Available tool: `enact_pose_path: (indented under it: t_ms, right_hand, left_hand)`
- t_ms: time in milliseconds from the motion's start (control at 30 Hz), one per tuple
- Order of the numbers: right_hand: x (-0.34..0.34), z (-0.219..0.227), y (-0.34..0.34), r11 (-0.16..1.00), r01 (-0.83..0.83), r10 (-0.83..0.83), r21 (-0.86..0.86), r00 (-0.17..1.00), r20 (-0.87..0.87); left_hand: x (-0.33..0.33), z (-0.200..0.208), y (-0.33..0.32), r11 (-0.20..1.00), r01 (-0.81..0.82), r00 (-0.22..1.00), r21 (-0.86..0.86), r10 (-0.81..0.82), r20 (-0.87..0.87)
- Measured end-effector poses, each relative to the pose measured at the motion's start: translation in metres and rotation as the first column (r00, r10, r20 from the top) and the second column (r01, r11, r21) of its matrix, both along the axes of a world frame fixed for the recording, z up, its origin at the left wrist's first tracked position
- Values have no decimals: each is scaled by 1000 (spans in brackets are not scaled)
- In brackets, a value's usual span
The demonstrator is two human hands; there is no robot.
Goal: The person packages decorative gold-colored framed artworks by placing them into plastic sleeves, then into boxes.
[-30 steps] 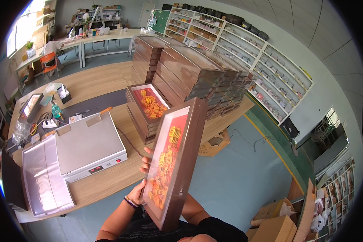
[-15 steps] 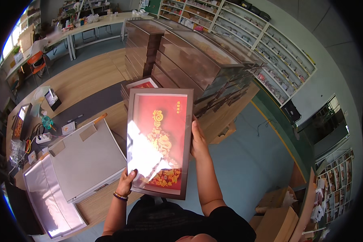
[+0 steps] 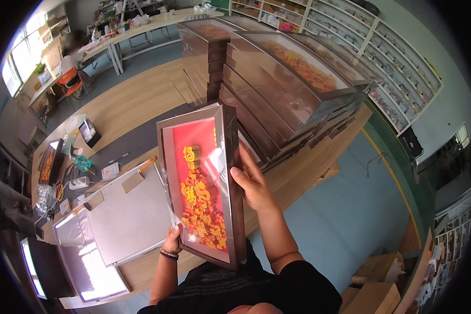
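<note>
We hold 1 picture frame (image 3: 200,186) tilted near the table (image 3: 136,104), left hand (image 3: 172,240) gripping its lower left edge, right hand (image 3: 255,183) its right side. If either grip slackened, the glossy frame might slip and strike the table.

Looks like a deep picture frame (image 3: 236,225), rectangular and dark brown, shiny along the edges as if covered in clear film. Contains a red panel (image 3: 210,170) within a pale border (image 3: 168,152), decorated with raised gold ornaments (image 3: 200,201), narrow at the top and spreading wider below. Catches small bright glints. Is held lengthwise in the air, tilted, exposing the thick right side wall. Sits between left hand (image 3: 174,239), at the lower left, and right hand (image 3: 254,183), against that side wall.
</note>
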State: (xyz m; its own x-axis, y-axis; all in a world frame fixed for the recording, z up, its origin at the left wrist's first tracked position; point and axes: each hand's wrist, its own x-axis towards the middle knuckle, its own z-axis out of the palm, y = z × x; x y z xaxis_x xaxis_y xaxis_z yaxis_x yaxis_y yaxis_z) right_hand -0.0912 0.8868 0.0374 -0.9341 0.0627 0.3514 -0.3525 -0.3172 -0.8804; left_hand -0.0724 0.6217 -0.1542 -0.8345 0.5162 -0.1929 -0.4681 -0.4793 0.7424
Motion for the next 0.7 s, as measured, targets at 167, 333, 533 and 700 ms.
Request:
enact_pose_path:
  t_ms: [167, 333, 533, 700]
  right_hand:
    - [-18, 7, 19, 990, -133, 133, -49, 991, -4]
    - [-36, 9, 33, 949, -315, 314, -21, 949, -42]
    - [-55, 6, 40, 855, -514, 516, -70, 857, 8]
    - [-86, -3, 49, 908, -418, 417, 16, 908, 50]
  left_hand:
    - [1, 0, 27, 996, -90, 996, 27, 89, 16]
    - [5, -20, 38, 987, -150, 987, 59, 146, 71]
    - [30, 24, 44, 884, -468, 882, 20, 468, -49]
    - [56, 75, 4, 624, -743, 668, -241, 668, -329]
